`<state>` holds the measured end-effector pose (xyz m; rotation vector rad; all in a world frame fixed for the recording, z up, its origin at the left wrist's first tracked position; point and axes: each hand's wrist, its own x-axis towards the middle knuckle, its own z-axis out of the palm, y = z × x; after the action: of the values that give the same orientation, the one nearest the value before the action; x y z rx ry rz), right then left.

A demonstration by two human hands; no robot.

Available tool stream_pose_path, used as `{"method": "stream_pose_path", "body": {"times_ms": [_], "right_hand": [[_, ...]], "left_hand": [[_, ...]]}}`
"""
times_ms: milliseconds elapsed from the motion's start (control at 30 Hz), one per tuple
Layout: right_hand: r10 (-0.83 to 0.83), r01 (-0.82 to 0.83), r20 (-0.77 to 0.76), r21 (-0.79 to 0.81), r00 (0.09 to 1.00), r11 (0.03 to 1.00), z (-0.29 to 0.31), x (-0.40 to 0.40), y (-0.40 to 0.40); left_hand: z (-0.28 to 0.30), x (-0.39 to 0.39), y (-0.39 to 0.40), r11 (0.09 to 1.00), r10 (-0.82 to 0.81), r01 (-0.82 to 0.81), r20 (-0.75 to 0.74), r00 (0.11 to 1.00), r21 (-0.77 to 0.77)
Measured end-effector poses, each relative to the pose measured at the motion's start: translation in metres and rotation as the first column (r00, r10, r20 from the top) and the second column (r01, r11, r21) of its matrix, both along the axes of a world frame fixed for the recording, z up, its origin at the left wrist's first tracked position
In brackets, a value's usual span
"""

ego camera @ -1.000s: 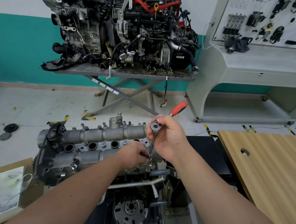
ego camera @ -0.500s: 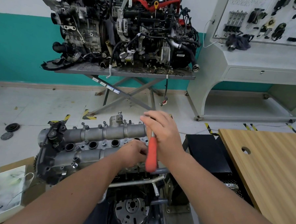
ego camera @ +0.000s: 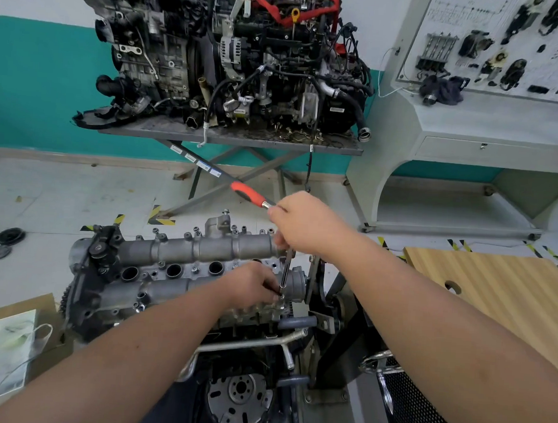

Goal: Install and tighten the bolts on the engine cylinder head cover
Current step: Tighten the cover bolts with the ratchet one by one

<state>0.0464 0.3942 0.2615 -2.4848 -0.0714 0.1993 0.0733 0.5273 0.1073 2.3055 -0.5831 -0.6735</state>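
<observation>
The grey cylinder head cover lies on the engine in front of me, with several small bolts standing along its edges. My right hand grips the head of a ratchet wrench whose red handle points up and to the left. Its chrome extension bar runs down to a bolt at the cover's near right corner. My left hand rests on the cover there and pinches the lower end of the bar at the socket. The bolt itself is hidden.
A wooden table top with a hole stands to the right. A second engine sits on a scissor stand behind. A grey display console is at the back right. Cardboard and a white bag lie at the left.
The red handle has swung round the bolt: from pointing up right, to hanging down toward me, to pointing up left now. My left hand has stayed at the socket.
</observation>
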Motion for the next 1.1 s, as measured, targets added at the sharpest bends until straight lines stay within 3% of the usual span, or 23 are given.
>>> {"method": "stream_pose_path", "body": {"times_ms": [67,167,233,267,367,433,467,500,567,633,700,767,800,867,967,1100], "right_hand": [[-0.095,0.195,-0.239,0.441,0.966,0.876,0.0,0.0,-0.003],[-0.062,0.415,-0.445,0.766,0.893,0.491,-0.009,-0.004,-0.006],[-0.016,0.506,-0.515,0.835,0.857,0.215,-0.019,-0.006,-0.007],[-0.011,0.521,-0.524,0.844,0.852,0.129,-0.024,-0.007,-0.006],[-0.098,0.442,-0.441,0.897,0.892,-0.012,-0.04,-0.013,-0.006],[-0.194,0.321,-0.337,0.941,0.922,-0.107,-0.048,-0.017,-0.004],[-0.257,0.255,-0.266,0.964,0.929,-0.076,-0.053,-0.019,-0.003],[-0.309,0.201,-0.187,0.979,0.932,0.014,-0.057,-0.022,0.0],[-0.365,0.128,-0.013,0.948,0.931,0.293,-0.069,-0.029,0.001],[-0.396,0.059,0.183,0.848,0.9,0.526,-0.074,-0.033,0.0],[-0.337,-0.061,0.489,0.632,0.804,0.773,-0.077,-0.033,-0.004],[-0.115,-0.16,0.799,0.256,0.591,0.953,-0.081,-0.026,-0.009],[-0.008,-0.146,0.865,0.094,0.503,0.985,-0.08,-0.023,-0.009],[0.163,-0.097,0.874,-0.133,0.457,0.986,-0.074,-0.018,-0.011],[0.377,-0.055,0.748,-0.417,0.547,0.907,-0.063,-0.016,-0.017],[0.494,-0.091,0.531,-0.612,0.688,0.785,-0.041,-0.018,-0.02]], "left_hand": [[0.009,0.006,0.005,0.999,0.038,-0.04,-0.096,0.995,-0.021],[0.023,0.018,0.014,0.984,0.151,-0.153,-0.026,0.988,-0.095],[0.03,0.024,0.019,0.948,0.244,-0.25,-0.056,0.968,-0.195],[0.034,0.026,0.021,0.931,0.269,-0.279,-0.074,0.96,-0.235],[0.037,0.025,0.021,0.944,0.199,-0.213,-0.078,0.977,-0.252],[0.029,0.017,0.016,0.992,0.06,-0.062,-0.025,0.998,-0.112],[0.023,0.011,0.013,1.0,-0.021,0.021,0.009,1.0,-0.022],[0.015,0.006,0.01,0.993,-0.104,0.099,0.075,0.992,0.07],[0.0,-0.002,0.001,0.961,-0.228,0.177,0.25,0.941,0.213],[-0.008,-0.007,-0.005,0.971,-0.201,0.142,0.33,0.923,0.193],[-0.011,-0.009,-0.006,0.988,-0.134,0.1,0.349,0.927,0.114],[-0.011,-0.011,-0.006,0.995,-0.094,0.078,0.345,0.934,0.059],[-0.01,-0.012,-0.006,0.997,-0.075,0.066,0.339,0.938,0.038],[-0.01,-0.014,-0.006,0.999,-0.05,0.046,0.319,0.947,0.019],[-0.013,-0.012,-0.007,0.999,-0.025,0.016,0.275,0.961,0.038],[-0.011,-0.01,-0.007,0.996,-0.039,0.015,0.28,0.959,0.089]]}}
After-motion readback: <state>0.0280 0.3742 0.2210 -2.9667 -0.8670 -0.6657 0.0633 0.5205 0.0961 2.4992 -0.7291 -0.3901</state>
